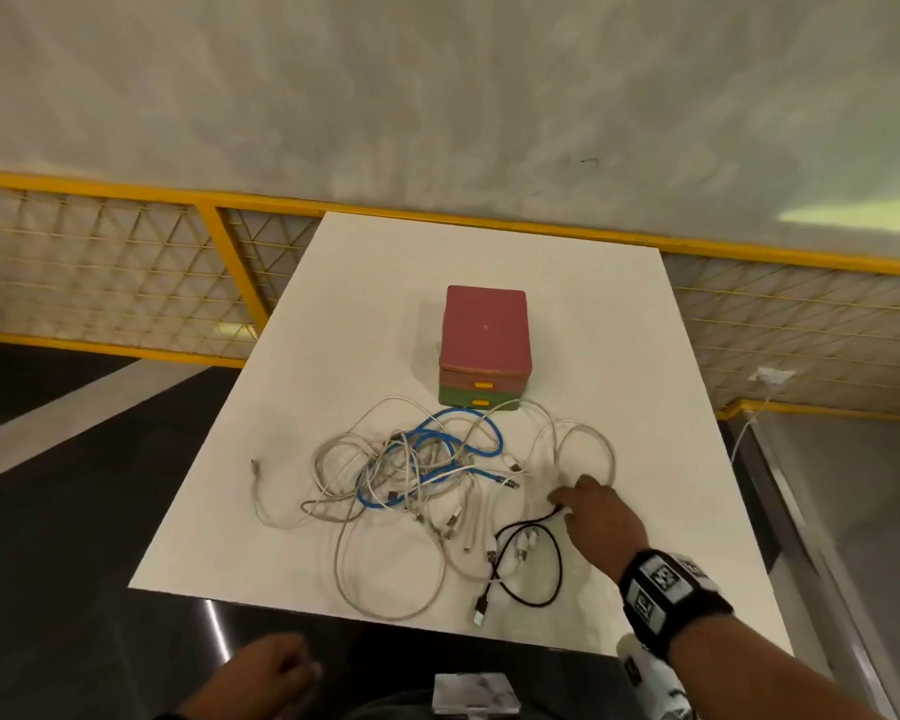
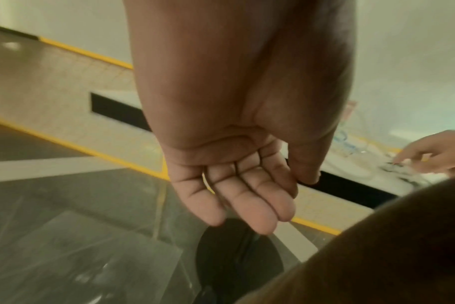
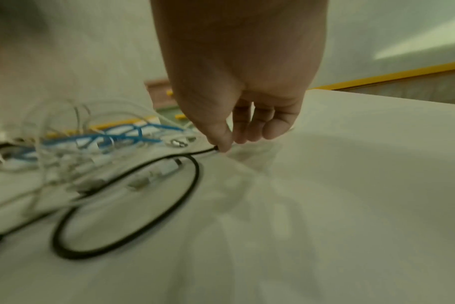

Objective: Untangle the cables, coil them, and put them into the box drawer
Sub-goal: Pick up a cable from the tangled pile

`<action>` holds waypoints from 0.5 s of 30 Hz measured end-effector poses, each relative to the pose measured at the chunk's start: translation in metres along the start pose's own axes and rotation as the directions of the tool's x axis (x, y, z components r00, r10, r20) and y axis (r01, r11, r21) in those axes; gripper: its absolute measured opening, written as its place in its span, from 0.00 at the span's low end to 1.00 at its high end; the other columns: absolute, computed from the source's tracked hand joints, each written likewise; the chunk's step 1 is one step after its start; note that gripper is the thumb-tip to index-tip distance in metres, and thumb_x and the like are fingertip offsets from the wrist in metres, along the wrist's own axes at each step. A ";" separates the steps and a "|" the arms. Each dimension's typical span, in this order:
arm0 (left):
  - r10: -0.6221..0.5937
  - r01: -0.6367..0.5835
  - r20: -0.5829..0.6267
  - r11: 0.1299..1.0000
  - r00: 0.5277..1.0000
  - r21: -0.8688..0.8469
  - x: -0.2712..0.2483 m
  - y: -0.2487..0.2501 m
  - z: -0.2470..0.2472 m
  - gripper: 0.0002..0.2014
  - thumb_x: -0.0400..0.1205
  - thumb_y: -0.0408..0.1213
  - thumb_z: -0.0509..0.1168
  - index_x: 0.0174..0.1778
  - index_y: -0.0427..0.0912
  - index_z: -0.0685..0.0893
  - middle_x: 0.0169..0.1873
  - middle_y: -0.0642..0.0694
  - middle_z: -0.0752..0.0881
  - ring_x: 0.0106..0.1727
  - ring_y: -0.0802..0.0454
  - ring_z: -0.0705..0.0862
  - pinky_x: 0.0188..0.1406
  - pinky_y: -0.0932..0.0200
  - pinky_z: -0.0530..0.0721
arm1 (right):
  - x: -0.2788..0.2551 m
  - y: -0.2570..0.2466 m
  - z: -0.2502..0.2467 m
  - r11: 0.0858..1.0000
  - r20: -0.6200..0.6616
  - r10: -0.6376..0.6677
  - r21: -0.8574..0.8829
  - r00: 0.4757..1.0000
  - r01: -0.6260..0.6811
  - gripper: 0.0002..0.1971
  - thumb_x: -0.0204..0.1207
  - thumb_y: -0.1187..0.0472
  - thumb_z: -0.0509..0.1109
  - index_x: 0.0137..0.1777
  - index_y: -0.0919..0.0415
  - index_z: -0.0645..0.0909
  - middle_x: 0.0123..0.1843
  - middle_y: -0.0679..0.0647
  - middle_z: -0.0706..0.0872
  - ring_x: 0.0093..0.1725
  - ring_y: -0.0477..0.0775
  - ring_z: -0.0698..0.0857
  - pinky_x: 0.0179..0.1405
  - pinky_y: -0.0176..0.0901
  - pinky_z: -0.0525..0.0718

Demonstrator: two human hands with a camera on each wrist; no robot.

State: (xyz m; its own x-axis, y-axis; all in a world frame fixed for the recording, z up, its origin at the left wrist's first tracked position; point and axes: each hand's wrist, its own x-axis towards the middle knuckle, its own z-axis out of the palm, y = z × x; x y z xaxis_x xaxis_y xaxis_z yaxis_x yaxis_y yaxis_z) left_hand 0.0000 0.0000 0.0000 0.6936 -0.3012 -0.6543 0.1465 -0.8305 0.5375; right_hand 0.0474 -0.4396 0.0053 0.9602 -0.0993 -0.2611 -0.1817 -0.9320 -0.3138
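Note:
A tangle of white cables (image 1: pixel 385 532) with a blue cable (image 1: pixel 427 459) lies mid-table on the white table (image 1: pixel 671 407). A black cable (image 1: pixel 531 563) loops at its right side. Behind them stands the drawer box (image 1: pixel 484 345), red on top and green below, with both yellow-handled drawers closed. My right hand (image 1: pixel 562 506) reaches onto the table from the right. In the right wrist view my right hand (image 3: pixel 229 144) pinches the end of the black cable (image 3: pixel 133 205) with the thumb and fingertips, beside the blue cable (image 3: pixel 104 137). My left hand (image 1: pixel 281 662) hangs below the near table edge. The left wrist view shows my left hand (image 2: pixel 286 197) relaxed and holding nothing.
A yellow railing with wire mesh (image 1: pixel 126 272) runs behind and left of the table. Dark floor lies to the left and near side. A small clear plate (image 1: pixel 476 693) hangs at my chest. A wall socket with a white lead (image 1: pixel 770 376) sits at the right.

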 end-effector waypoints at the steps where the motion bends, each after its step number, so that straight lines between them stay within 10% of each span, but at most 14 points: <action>1: 0.015 -0.015 -0.024 1.000 1.000 -0.001 -0.004 0.014 -0.005 0.14 0.76 0.50 0.71 0.27 0.54 0.79 0.26 0.57 0.84 0.32 0.68 0.82 0.39 0.69 0.80 | 0.005 -0.005 -0.003 1.000 0.024 0.015 -0.017 1.000 -0.014 0.20 0.74 0.66 0.63 0.61 0.48 0.85 0.56 0.57 0.81 0.55 0.64 0.84 0.49 0.52 0.85; 6: 0.149 -0.153 -0.098 0.988 0.984 -0.034 -0.005 0.042 -0.017 0.14 0.79 0.50 0.69 0.34 0.44 0.80 0.26 0.58 0.84 0.29 0.67 0.80 0.35 0.68 0.77 | 0.003 -0.033 -0.007 0.964 -0.058 -0.267 -0.022 0.962 0.266 0.18 0.65 0.67 0.65 0.53 0.51 0.83 0.49 0.54 0.80 0.48 0.62 0.83 0.40 0.53 0.84; 9: 0.232 -0.238 -0.110 0.970 0.967 -0.047 -0.004 0.057 -0.017 0.13 0.79 0.48 0.69 0.35 0.44 0.81 0.28 0.62 0.84 0.32 0.67 0.80 0.36 0.69 0.76 | -0.028 -0.055 0.004 0.770 0.201 -0.617 -0.044 0.761 0.636 0.22 0.64 0.59 0.65 0.59 0.45 0.80 0.50 0.52 0.81 0.47 0.58 0.80 0.44 0.49 0.80; 12: 0.299 -0.300 -0.059 0.954 0.952 -0.006 -0.004 0.068 -0.017 0.12 0.80 0.50 0.68 0.34 0.50 0.79 0.29 0.63 0.83 0.33 0.66 0.80 0.36 0.69 0.75 | -0.049 -0.068 0.025 0.601 0.437 -0.676 -0.139 0.593 0.787 0.14 0.71 0.52 0.65 0.57 0.45 0.80 0.51 0.53 0.80 0.50 0.60 0.79 0.46 0.52 0.80; 15: 0.363 -0.361 -0.035 0.931 0.931 0.055 0.000 0.079 -0.022 0.09 0.78 0.54 0.66 0.37 0.56 0.81 0.33 0.60 0.85 0.35 0.65 0.81 0.39 0.66 0.77 | -0.055 -0.071 0.028 0.571 0.458 -0.644 -0.245 0.612 0.784 0.03 0.72 0.52 0.67 0.43 0.49 0.80 0.45 0.52 0.79 0.46 0.60 0.81 0.36 0.53 0.83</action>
State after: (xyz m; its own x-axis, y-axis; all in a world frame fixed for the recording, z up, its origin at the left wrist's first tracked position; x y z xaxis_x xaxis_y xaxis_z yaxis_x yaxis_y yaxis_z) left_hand 0.0267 -0.0554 0.0542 0.7234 -0.5659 -0.3956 -0.1531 -0.6902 0.7072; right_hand 0.0018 -0.3585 0.0157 0.6079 0.6994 -0.3759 0.7007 -0.6952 -0.1602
